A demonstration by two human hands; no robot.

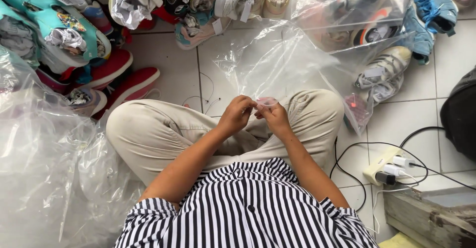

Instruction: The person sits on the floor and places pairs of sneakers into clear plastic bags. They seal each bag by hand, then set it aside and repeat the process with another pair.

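**Both hands pinch a small pink piece at frame centre**

The left hand (236, 115) and right hand (274, 119) meet above the crossed legs, each grip pinched on a small, pale pink translucent piece (267, 101). Its long axis runs roughly left to right across the frame; which end leads I cannot tell. Just beyond lies a clear plastic bag (277, 64) on the white tiled floor (168, 64). Red slip-on shoes (130, 86) sit at left, a white power strip (384, 167) lower right.
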